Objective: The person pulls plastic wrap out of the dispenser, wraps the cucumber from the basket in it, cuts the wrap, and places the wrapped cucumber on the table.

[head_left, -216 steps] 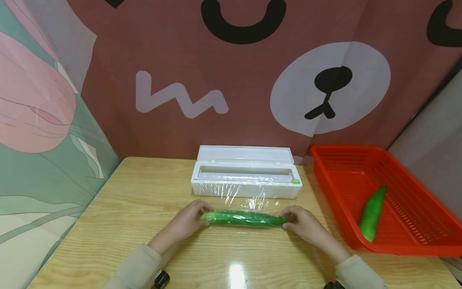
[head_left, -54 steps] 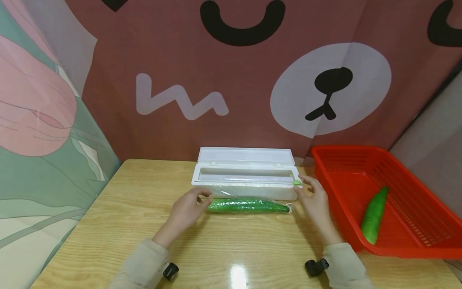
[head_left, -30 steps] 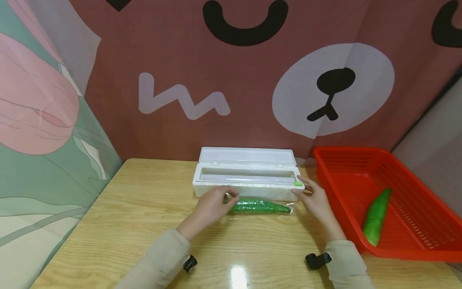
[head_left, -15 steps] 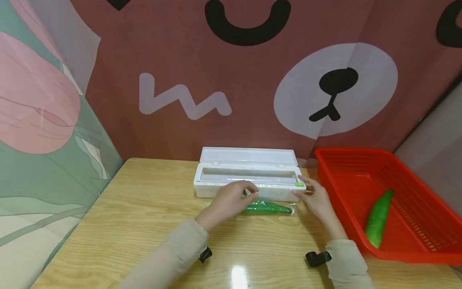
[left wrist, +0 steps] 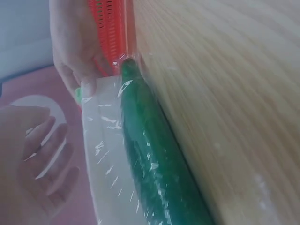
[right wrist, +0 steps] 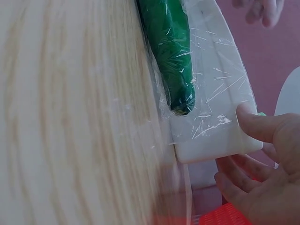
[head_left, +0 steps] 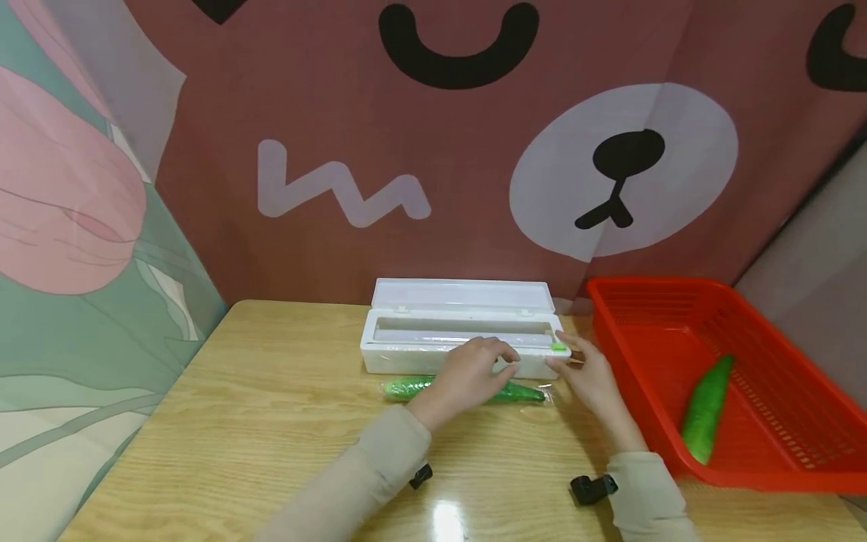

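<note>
A cucumber [head_left: 406,387] wrapped in clear cling film lies along the front of a white cling film box [head_left: 400,361]. Film runs from the box's front over it, shiny and wrinkled in the left wrist view. The box's lid [head_left: 463,295] stands up, and the roll [head_left: 420,335] shows inside. My right hand [head_left: 591,380] holds the box's right end, thumb on the front face, beside the green slider [head_left: 558,347]. My left hand [head_left: 474,373] hovers over the cucumber's middle before the box, hiding part of both. Its fingers [left wrist: 42,154] are loosely bent around nothing.
A red plastic basket [head_left: 626,399] stands on the right, close to my right forearm, with an unwrapped cucumber [head_left: 707,410] inside. The wooden table [head_left: 271,391] meets a printed cloth backdrop [head_left: 311,256] behind the box.
Earlier both hands held the cucumber's ends farther from the box; now it lies against the box's front. My right hand went to the box's right end. My left hand has swept rightward along the front.
</note>
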`<state>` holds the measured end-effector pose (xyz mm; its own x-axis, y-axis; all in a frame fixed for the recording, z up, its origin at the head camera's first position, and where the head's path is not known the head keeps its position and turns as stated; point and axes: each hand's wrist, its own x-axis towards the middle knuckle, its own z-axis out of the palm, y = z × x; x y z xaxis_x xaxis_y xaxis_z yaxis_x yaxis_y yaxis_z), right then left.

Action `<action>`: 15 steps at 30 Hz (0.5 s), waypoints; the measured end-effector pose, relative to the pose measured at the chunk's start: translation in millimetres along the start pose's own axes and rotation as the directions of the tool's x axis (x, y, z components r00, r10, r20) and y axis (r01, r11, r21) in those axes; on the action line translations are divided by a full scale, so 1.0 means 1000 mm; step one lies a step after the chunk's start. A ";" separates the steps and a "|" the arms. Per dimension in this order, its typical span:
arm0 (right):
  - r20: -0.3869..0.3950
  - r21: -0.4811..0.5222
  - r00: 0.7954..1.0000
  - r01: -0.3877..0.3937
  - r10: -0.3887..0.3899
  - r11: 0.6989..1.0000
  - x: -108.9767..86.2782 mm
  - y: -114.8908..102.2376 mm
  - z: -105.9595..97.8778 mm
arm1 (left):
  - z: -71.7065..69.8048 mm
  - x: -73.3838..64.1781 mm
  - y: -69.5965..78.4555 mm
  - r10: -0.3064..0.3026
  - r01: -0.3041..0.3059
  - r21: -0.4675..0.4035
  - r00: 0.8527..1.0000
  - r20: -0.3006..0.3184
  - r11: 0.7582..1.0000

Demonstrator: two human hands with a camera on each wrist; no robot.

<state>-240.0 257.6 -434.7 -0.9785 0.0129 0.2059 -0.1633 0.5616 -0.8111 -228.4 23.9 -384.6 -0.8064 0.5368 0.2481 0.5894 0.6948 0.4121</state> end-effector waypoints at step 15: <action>-0.016 0.022 1.000 0.025 -0.024 0.999 0.000 0.004 0.001 | 0.016 0.053 0.002 0.060 -0.059 -0.084 0.998 0.005 0.995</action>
<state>-241.2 259.5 -438.2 -0.9721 0.0124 0.2341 -0.1900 0.5434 -0.8177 -269.4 61.4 -385.0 -0.7694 0.5798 0.2679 0.6299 0.6192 0.4689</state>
